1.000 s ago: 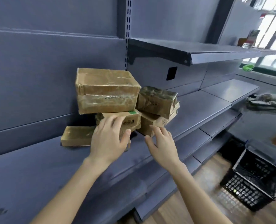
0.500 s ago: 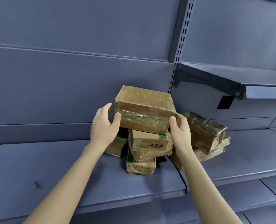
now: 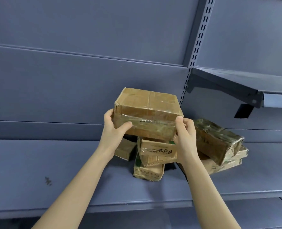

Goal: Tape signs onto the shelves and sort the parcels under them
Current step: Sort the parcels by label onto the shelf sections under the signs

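- Head view: a large parcel (image 3: 147, 113) of brown cardboard, sealed with clear tape, sits at the top of a small heap, and both hands hold it by its ends.
- The left hand (image 3: 113, 129) grips the left end of the large parcel. Its thumb lies flat across the front face, and its fingers curl round the end, their tips hidden.
- The right hand (image 3: 185, 138) grips the right end of the large parcel, with the thumb up against the front corner. The fingers are curled close together round the end and the lower edge.
- Directly under the large parcel stands a printed parcel (image 3: 158, 151) with recycling marks on its face. Whether the two touch or are just apart cannot be told.
- Under that one lies a green-edged parcel (image 3: 147, 172), further below the large parcel.
- Below the large parcel to the left, partly behind the left wrist, lies a small parcel (image 3: 125, 149).
- Right of the large parcel, past the right hand, a tape-wrapped parcel (image 3: 216, 139) leans tilted on flat parcels (image 3: 227, 162).
- The whole heap under the large parcel rests on a blue-grey shelf (image 3: 54, 171), which bears a dark smudge (image 3: 47, 180) far to the lower left of the large parcel.
- Behind the large parcel rises the back panel (image 3: 71, 80).
- Above and right of the large parcel runs a slotted upright (image 3: 198, 38), and an upper shelf (image 3: 252, 83) juts from it.
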A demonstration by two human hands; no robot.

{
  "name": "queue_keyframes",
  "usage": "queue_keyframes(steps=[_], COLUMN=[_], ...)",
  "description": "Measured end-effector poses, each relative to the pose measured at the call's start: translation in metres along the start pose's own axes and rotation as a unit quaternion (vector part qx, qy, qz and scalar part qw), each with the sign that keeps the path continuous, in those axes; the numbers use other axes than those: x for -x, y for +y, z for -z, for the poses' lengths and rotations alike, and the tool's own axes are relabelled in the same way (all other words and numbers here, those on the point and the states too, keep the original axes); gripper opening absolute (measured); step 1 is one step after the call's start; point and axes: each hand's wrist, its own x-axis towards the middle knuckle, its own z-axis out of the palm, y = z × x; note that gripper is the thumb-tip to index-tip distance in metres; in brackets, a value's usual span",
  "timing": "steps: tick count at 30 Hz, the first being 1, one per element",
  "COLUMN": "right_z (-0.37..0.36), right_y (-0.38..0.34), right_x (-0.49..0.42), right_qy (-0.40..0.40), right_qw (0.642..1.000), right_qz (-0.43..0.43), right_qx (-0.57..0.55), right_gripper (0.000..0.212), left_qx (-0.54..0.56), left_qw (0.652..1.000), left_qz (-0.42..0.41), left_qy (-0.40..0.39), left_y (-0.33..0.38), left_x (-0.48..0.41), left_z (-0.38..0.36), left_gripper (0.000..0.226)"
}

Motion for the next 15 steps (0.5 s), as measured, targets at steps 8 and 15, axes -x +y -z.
queue_keyframes(steps=[8, 15], right_z=[-0.025, -0.049], right_y=[-0.020, -0.028], right_x=[0.002, -0.003], right_qy=[-0.101, -0.237], right_qw=[0.973, 0.953], right_qz=[-0.089, -0.137], right_qx=[-0.189, -0.131], right_gripper=[0.022, 0.046], left_qx=[0.067, 0.100], left_qw=[0.984, 0.980], left_qz=[-0.137, -0.149], left_qy=[0.095, 0.090], left_y=[0.004, 0.001], left_x=[0.016, 0.011], left_z=[0.022, 0.071], left_gripper=[0.052, 0.045])
